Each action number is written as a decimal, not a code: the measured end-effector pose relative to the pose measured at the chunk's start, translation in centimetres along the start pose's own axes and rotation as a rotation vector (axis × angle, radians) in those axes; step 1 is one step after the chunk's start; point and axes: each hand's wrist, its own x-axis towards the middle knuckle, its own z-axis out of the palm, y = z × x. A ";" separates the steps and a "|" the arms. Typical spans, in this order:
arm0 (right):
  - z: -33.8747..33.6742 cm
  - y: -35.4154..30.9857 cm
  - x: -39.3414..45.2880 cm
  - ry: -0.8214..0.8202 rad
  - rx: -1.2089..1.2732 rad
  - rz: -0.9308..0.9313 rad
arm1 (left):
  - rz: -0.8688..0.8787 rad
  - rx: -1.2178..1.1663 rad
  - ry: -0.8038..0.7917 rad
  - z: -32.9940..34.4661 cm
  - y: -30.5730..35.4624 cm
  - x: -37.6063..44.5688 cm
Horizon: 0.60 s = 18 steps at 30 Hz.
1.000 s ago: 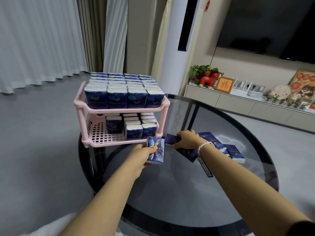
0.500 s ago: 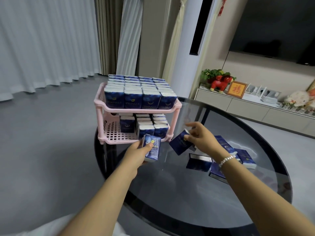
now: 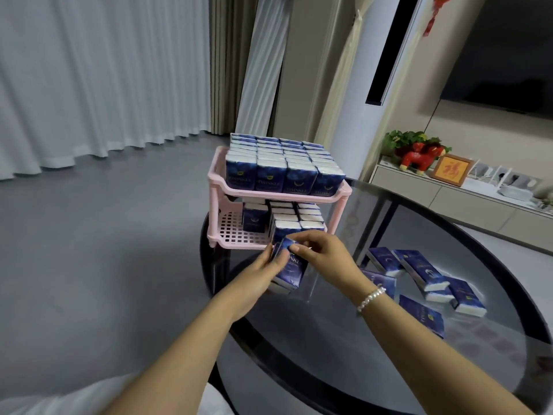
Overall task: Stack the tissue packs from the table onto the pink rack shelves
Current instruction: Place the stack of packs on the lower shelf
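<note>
The pink rack (image 3: 220,187) stands at the far left edge of the round glass table (image 3: 389,363). Its top shelf is packed with blue tissue packs (image 3: 284,166); the lower shelf holds several more on its right side, with bare grid on the left. Just in front of the lower shelf, my left hand (image 3: 263,272) and my right hand (image 3: 321,254) meet over held blue tissue packs (image 3: 290,269). The left grips them from the side, the right pinches the top. How many packs are there I cannot tell. Several loose packs (image 3: 419,283) lie on the glass to the right.
Grey floor lies left of the table, with white curtains behind. A low cabinet (image 3: 449,199) with a red figurine, a plant and a framed picture runs along the right wall under a dark screen. A tall white unit stands behind the rack.
My right hand lifted a pack off the table and carried it left to the pack in my left hand. The two hands have come together in front of the lower shelf.
</note>
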 end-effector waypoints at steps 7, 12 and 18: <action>-0.8 -0.3 1.6 -0.522 0.324 0.202 | 0.029 0.154 0.021 -1.9 -0.3 -0.3; 0.2 -0.1 2.4 -0.544 -0.121 0.083 | 0.019 0.561 0.068 -2.7 -0.8 -0.3; 0.3 -0.7 3.6 -0.582 -0.497 -0.079 | 0.028 0.831 0.074 -3.3 -1.9 0.8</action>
